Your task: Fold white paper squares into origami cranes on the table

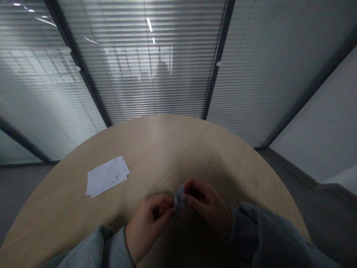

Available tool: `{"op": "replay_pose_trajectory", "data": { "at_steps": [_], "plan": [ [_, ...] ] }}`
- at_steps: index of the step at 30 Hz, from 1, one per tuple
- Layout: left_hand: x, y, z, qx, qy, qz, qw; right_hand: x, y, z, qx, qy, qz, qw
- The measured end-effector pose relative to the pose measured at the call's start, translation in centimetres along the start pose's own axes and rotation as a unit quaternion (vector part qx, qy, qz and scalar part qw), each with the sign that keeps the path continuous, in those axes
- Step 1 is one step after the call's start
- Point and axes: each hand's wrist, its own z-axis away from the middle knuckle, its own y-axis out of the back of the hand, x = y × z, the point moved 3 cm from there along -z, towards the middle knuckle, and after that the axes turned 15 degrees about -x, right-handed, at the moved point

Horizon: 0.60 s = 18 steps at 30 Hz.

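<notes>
My left hand [149,223] and my right hand [206,204] meet just above the near part of a round wooden table [167,149]. Between their fingertips is a small folded piece of white paper [179,197], pinched from both sides. The fingers of both hands are curled and closed on it. Most of the paper is hidden by the fingers. Both arms wear grey sleeves.
A small stack of white paper sheets [107,175] lies on the table to the left, well apart from the hands. Behind the table stand glass walls with closed blinds [156,67] and dark frames. Grey floor lies on both sides.
</notes>
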Motion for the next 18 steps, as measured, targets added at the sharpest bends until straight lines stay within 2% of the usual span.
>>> {"op": "replay_pose_trajectory", "data": {
  "at_steps": [4, 10, 18],
  "plan": [
    [-0.11, 0.09, 0.09, 0.017, 0.017, -0.04, 0.999, 0.29, 0.19, -0.04, 0.0, -0.042, 0.021, 0.999],
    [-0.46, 0.42, -0.13, 0.026, 0.022, -0.016, 0.999, 0.6, 0.49, -0.09, 0.007, -0.063, 0.045, 0.997],
    [-0.38, 0.8, 0.23, 0.056, -0.024, -0.02, 0.998, 0.36, 0.42, -0.14, -0.033, -0.061, 0.036, 0.997]
  ]
}}
